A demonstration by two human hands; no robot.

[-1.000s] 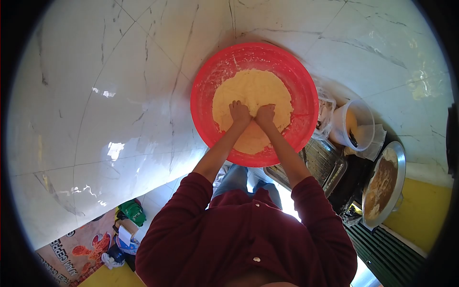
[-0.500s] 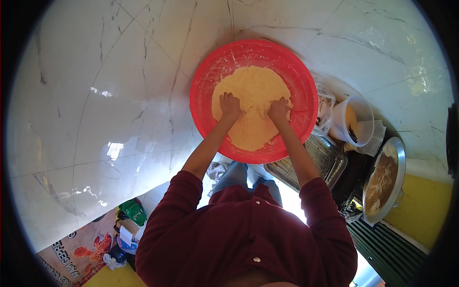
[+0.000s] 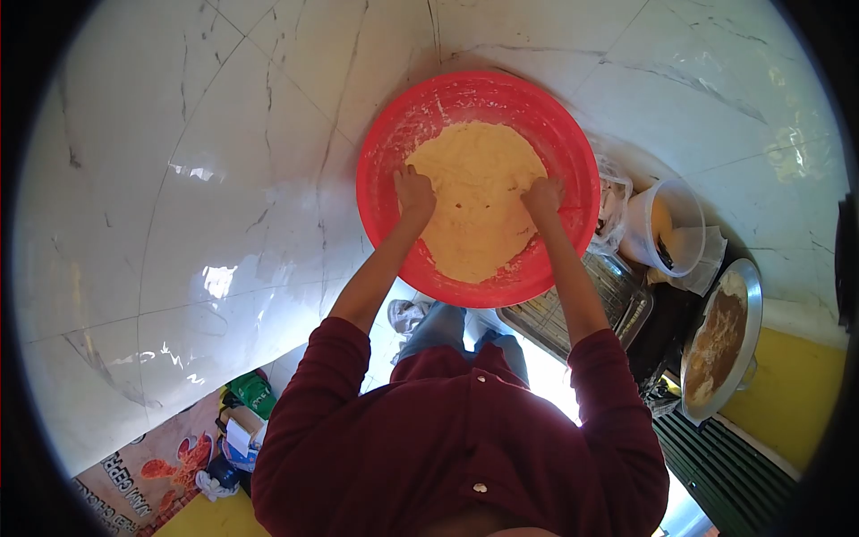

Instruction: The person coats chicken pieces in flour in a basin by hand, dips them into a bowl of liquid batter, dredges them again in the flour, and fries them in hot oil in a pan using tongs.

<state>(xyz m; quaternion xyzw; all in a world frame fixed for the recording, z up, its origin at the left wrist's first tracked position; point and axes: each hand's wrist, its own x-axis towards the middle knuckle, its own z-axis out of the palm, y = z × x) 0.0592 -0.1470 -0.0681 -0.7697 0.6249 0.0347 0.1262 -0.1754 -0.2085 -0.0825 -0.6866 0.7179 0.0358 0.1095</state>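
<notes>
A large red basin (image 3: 380,134) holds a wide mass of pale yellow dough or flour mix (image 3: 479,170). At the left edge of the mix is my left hand (image 3: 414,191), its fingers partly spread and touching the mix near the basin's inner wall. My right hand (image 3: 542,193) touches the opposite edge of the mix, its fingers bent and partly hidden. Small dents show in the mix between the two hands.
Right of the basin are a plastic bag (image 3: 612,201), a clear tub (image 3: 667,228), a metal rack tray (image 3: 617,291) and a round metal pan (image 3: 752,313) with brownish powder. White marbled tiles (image 3: 224,161) surround the basin. A green item (image 3: 254,394) lies lower left.
My hands have moved apart from the middle of the mix, the left one leftward and the right one rightward, to its two side edges. Small dents now show where they were.
</notes>
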